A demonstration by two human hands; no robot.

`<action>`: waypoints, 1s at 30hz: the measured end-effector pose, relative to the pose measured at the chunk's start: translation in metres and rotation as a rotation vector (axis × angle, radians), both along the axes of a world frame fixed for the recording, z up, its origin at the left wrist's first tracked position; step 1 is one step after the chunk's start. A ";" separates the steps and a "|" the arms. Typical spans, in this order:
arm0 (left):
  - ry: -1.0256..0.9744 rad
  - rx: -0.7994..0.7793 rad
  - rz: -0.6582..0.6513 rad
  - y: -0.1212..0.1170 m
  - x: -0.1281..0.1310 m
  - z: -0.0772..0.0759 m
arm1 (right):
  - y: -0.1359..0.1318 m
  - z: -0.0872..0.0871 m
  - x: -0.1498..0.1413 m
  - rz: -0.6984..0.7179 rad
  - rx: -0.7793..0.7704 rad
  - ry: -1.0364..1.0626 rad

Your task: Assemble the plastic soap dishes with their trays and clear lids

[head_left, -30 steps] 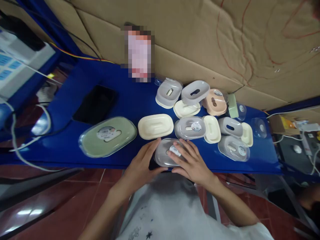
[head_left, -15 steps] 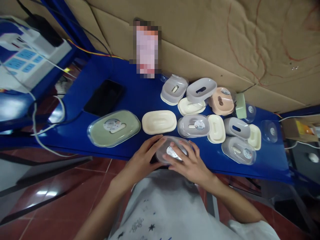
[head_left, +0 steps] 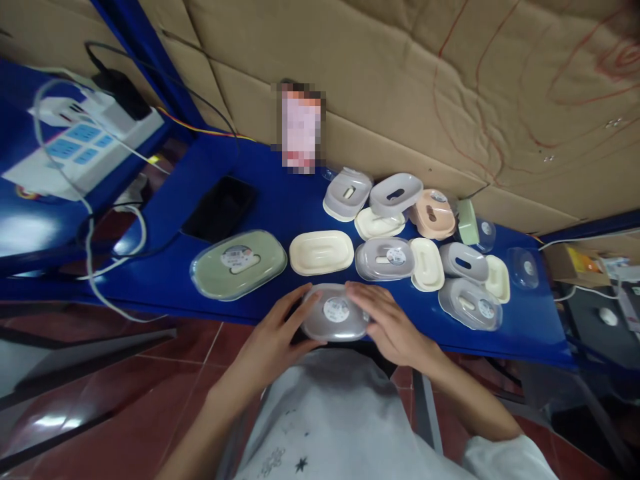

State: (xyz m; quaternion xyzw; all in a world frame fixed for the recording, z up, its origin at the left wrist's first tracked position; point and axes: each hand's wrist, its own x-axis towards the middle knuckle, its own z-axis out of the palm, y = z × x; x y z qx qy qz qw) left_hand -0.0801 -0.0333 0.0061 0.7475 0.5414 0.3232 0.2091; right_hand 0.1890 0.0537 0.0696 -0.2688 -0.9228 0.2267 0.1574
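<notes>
A grey soap dish with a clear lid and a round label (head_left: 336, 327) is between my hands at the table's front edge. My left hand (head_left: 285, 323) grips its left end, thumb at the near side and fingers at the far side. At its right end, my right hand (head_left: 387, 323) is closed around the rim, fingers pressed together. Just beyond lies a cream oval tray (head_left: 321, 253). To the left sits a lidded green soap dish (head_left: 240, 267), and a lidded grey soap dish (head_left: 383, 260) is to the right.
Several grey, cream, peach and green dish parts crowd the right side of the blue table (head_left: 270, 200). A black phone (head_left: 220, 208) lies at left, near a power strip (head_left: 85, 150) with cables. A blurred-out screen (head_left: 301, 127) leans on the cardboard wall (head_left: 375, 87).
My right hand's spread fingers have left the lid's top and now hold its right end, so the label shows fully. The view has shifted slightly.
</notes>
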 end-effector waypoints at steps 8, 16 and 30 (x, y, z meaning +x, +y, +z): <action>0.125 0.056 0.319 -0.042 -0.048 -0.002 | 0.013 -0.017 -0.048 -0.157 0.168 -0.280; 0.116 0.063 0.379 -0.025 -0.044 0.005 | -0.020 -0.034 0.002 -0.304 0.223 -0.177; 0.093 0.179 0.433 0.060 0.030 0.012 | 0.016 -0.032 0.129 -0.936 0.443 -0.251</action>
